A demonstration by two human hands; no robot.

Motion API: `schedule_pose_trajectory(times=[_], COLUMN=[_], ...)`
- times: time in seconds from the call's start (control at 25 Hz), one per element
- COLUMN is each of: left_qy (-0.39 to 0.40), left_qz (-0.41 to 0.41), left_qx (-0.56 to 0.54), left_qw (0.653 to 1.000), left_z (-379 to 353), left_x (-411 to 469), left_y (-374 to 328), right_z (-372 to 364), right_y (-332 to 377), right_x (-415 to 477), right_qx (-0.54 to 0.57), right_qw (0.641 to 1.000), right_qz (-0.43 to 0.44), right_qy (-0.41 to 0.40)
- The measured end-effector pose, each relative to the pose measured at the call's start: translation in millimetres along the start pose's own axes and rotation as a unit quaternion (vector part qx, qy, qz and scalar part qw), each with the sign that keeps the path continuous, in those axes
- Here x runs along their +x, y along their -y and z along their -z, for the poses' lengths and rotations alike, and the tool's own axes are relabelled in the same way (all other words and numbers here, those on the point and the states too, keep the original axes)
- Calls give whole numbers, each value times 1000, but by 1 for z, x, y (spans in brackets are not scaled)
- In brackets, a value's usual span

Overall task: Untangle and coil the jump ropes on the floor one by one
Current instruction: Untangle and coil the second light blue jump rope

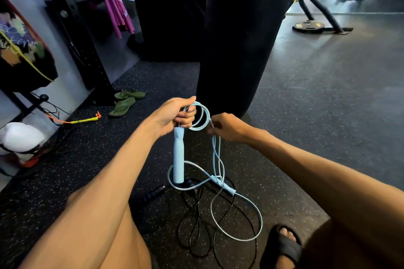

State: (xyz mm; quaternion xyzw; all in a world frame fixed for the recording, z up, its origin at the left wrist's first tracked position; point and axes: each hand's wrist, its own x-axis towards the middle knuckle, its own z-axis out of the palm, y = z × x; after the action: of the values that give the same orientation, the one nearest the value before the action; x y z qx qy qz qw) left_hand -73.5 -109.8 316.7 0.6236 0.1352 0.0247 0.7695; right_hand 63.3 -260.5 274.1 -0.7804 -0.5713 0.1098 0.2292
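My left hand (175, 114) grips the top of a light blue jump rope's handle (178, 159), which hangs down, together with two small coils of its cord (202, 119). My right hand (225, 128) pinches the same blue cord just right of the coils. The rest of the blue cord (251, 209) drops to the floor in loose loops, with its second blue handle (228, 190) lying there. A black jump rope (196, 225) lies tangled under it, its black handle (153, 194) pointing left.
A black punching bag (240, 39) hangs right behind my hands. Green flip-flops (125, 101) and a yellow-orange rope (83, 120) lie to the left by a black rack (72, 28). My sandalled right foot (284, 244) is at bottom right. A weight plate (308, 26) lies far right.
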Motion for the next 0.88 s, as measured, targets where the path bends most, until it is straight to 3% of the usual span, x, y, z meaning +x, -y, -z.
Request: schedule_pose_trajectory(times=[0.16, 0.28, 0.4, 0.48, 0.56, 0.68, 0.88], left_qy=[-155, -270, -336, -336, -281, -173, -130], left_qz=[9, 3, -6, -11, -16, 6, 47], left_qx=[-23, 26, 36, 26, 36, 116, 238], left_qw=[988, 963, 941, 942, 959, 978, 961], left_z=[18, 29, 35, 36, 30, 4, -34], left_x=[10, 13, 12, 9, 4, 1, 13], left_y=[8, 12, 14, 11, 8, 10, 31], right_z=[7, 17, 30, 39, 45, 48, 44], right_y=[-15, -19, -27, -34, -35, -22, 9], right_x=[-8, -8, -5, -7, -11, -13, -16], right_qx=[-13, 8, 40, 67, 118, 179, 191], right_qw=[997, 997, 979, 963, 954, 956, 968], right_qz=[-49, -76, -173, -211, -206, -155, -83], right_qy=[59, -9, -102, -156, -182, -174, -137])
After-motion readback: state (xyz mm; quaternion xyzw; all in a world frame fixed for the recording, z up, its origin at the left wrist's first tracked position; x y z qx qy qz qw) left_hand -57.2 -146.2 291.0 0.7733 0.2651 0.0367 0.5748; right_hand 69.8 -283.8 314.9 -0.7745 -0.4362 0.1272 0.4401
